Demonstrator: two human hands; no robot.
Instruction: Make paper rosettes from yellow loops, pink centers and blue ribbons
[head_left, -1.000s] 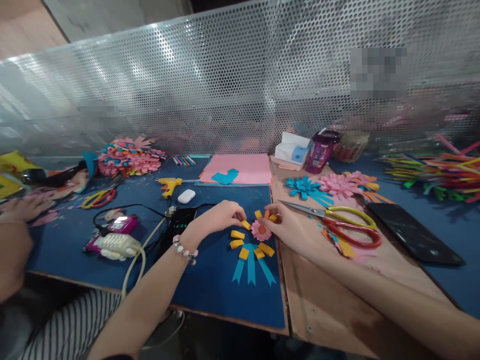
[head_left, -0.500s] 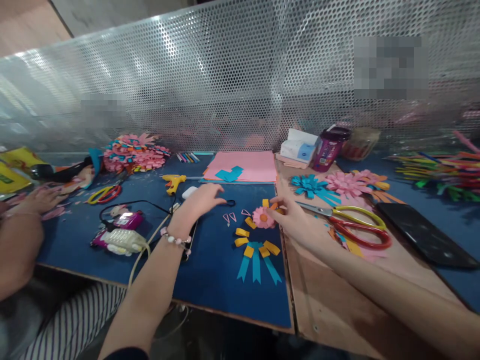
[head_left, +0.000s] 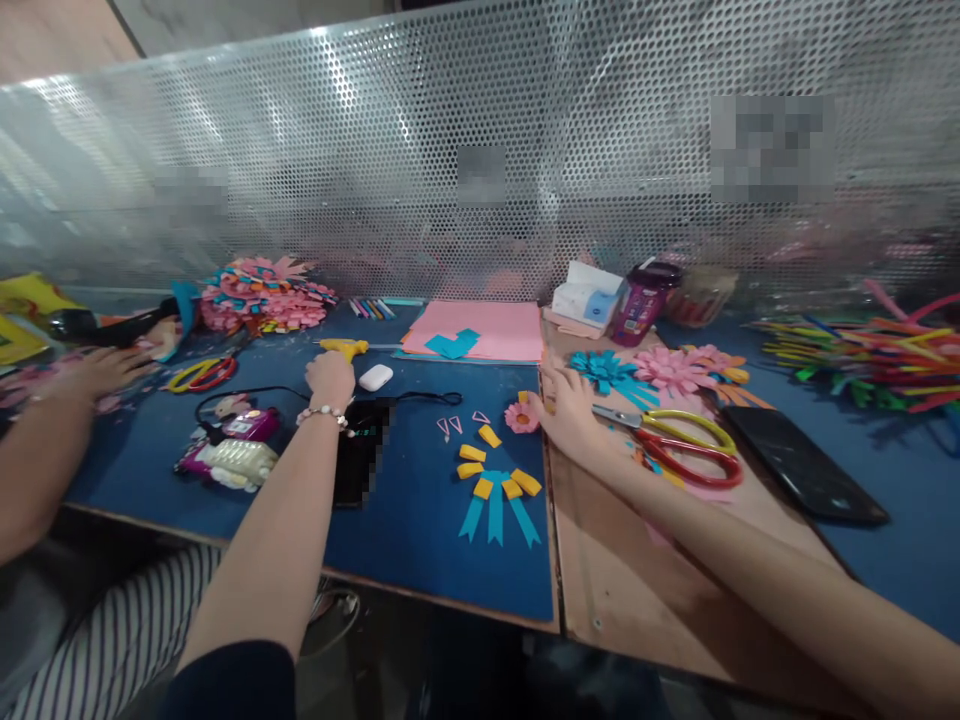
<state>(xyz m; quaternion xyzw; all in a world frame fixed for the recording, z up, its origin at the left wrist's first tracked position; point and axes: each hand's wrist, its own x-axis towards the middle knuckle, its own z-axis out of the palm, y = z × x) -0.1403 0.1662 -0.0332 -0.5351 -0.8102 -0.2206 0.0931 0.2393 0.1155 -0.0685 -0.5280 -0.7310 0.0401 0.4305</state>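
watching remotely, i see the left hand [head_left: 331, 378] at the yellow plastic glue gun [head_left: 346, 347], but cannot tell its grip; the round pink paper flower [head_left: 519, 418] lies by the blue surface's right edge [head_left: 554, 540], by the thumb of the spread right hand [head_left: 576, 408].

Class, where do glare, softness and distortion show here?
Head view: streaks of glare on the perforated metal panel, plus blocky pixelated patches; head view: left hand at the yellow glue gun looks slightly soft; head view: right forearm seems stretched toward the lower right, probably lens distortion.
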